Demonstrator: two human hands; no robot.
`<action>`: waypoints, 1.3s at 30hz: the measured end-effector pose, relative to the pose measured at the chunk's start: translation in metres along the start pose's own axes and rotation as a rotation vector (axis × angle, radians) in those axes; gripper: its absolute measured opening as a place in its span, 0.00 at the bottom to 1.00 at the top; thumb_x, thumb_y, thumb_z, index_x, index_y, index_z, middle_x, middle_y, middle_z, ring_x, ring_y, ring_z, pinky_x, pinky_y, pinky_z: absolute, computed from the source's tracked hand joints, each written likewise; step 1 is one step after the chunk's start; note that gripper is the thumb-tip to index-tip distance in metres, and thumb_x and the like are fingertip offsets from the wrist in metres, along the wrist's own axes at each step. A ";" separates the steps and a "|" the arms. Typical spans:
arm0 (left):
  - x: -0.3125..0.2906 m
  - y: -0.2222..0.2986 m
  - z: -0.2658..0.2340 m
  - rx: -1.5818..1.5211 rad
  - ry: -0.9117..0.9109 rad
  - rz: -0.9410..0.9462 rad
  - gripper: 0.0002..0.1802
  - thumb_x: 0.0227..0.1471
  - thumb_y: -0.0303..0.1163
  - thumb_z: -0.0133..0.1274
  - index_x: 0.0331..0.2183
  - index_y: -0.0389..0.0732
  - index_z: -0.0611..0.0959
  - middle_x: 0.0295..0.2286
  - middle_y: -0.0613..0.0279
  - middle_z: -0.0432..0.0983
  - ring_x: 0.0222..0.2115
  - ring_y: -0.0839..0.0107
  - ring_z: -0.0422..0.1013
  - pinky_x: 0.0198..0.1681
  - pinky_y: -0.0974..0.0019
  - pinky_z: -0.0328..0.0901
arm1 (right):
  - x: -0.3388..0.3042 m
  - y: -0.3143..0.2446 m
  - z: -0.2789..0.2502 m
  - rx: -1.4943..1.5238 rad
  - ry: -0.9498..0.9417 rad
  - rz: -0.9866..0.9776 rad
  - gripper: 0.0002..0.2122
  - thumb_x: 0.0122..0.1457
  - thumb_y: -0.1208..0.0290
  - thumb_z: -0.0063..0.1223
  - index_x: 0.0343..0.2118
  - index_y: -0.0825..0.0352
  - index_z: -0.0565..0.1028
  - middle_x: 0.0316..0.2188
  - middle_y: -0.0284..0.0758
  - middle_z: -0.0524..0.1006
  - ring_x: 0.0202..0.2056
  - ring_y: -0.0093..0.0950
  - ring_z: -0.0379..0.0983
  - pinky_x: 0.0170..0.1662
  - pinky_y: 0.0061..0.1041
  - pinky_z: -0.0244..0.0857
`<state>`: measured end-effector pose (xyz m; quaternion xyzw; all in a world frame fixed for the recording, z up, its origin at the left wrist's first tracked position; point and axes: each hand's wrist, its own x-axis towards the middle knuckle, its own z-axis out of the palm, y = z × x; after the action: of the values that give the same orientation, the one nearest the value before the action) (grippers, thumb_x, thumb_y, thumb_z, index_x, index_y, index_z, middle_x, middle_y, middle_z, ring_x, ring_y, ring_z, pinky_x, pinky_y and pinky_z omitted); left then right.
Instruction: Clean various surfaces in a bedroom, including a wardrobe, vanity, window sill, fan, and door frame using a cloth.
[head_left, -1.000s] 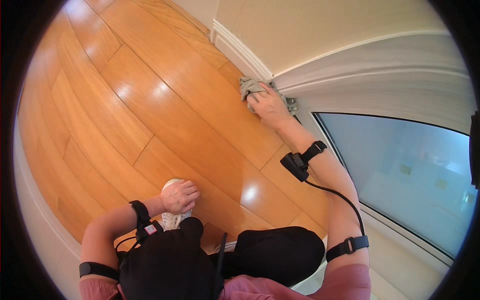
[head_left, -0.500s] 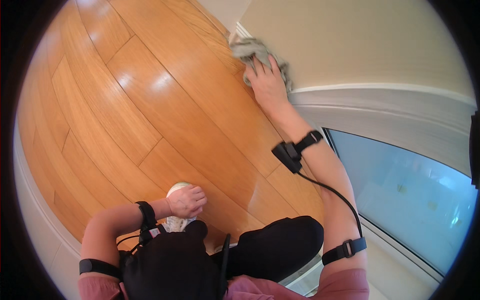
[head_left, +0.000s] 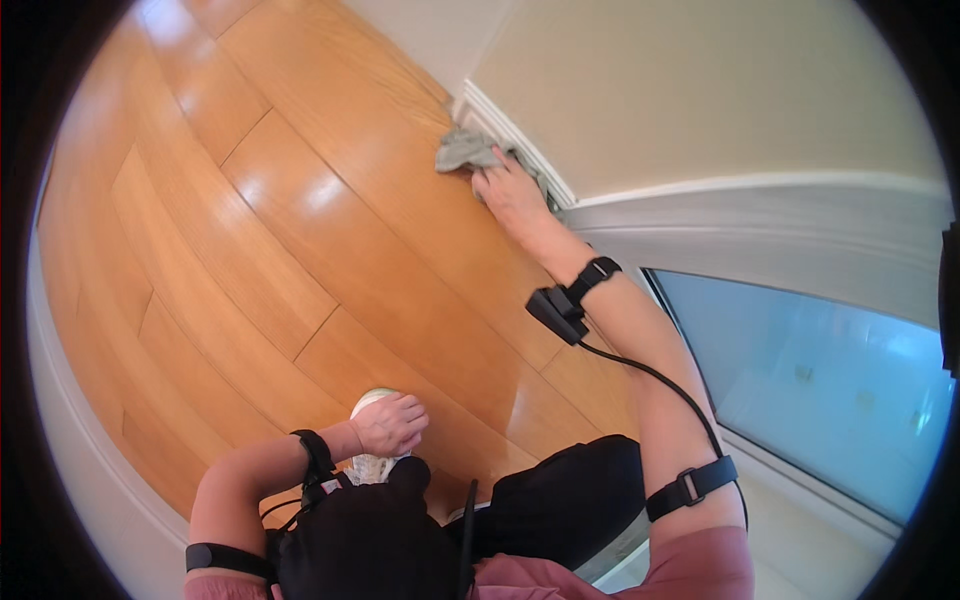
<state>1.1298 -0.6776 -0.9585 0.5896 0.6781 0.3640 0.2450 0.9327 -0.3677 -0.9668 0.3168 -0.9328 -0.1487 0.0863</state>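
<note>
A crumpled grey cloth (head_left: pixel 468 150) lies against the foot of the white baseboard (head_left: pixel 520 145), near the wall's corner. My right hand (head_left: pixel 512 198) is closed on it and presses it down there, its fingers partly sunk in the folds. My left hand (head_left: pixel 391 423) hangs loosely curled over a white shoe (head_left: pixel 374 402), just beyond my knee, with no object showing in it.
Wooden planks make up the floor (head_left: pixel 290 260). A beige wall (head_left: pixel 700 100) rises on the right, above a light grey frame (head_left: pixel 760 225) and a blue glass pane (head_left: pixel 800 350). A pale baseboard curves along the left edge. A cable runs along my right forearm.
My right hand and the cloth have moved down off the baseboard's top, leaving more of the white baseboard exposed. The view has shifted slightly; my left hand stays by the shoe.
</note>
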 end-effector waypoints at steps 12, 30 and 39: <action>-0.027 -0.054 -0.031 0.111 -0.071 -0.222 0.09 0.32 0.29 0.50 0.24 0.40 0.75 0.23 0.59 0.68 0.27 0.60 0.65 0.29 0.59 0.60 | -0.236 -0.043 -0.017 0.305 -0.422 0.527 0.19 0.39 0.72 0.54 0.37 0.66 0.66 0.43 0.39 0.67 0.50 0.31 0.60 0.53 0.36 0.48; 0.147 -0.203 -0.339 -0.295 -0.347 -0.582 0.11 0.44 0.32 0.44 0.30 0.38 0.77 0.29 0.53 0.71 0.34 0.55 0.67 0.39 0.60 0.61 | -0.251 0.048 -0.053 0.046 0.021 1.592 0.21 0.37 0.78 0.51 0.40 0.64 0.68 0.45 0.45 0.66 0.50 0.40 0.59 0.48 0.39 0.52; 0.244 -0.100 -0.336 -0.782 -0.292 -1.134 0.14 0.47 0.35 0.40 0.31 0.36 0.77 0.31 0.52 0.72 0.35 0.57 0.67 0.41 0.62 0.60 | -0.364 0.107 0.053 -0.093 -0.463 1.518 0.18 0.43 0.76 0.50 0.41 0.64 0.67 0.51 0.44 0.62 0.54 0.36 0.55 0.57 0.37 0.43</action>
<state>0.7665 -0.5115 -0.8069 0.0565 0.6606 0.3144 0.6794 1.1443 -0.0504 -1.0052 -0.4482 -0.8811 -0.1499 -0.0189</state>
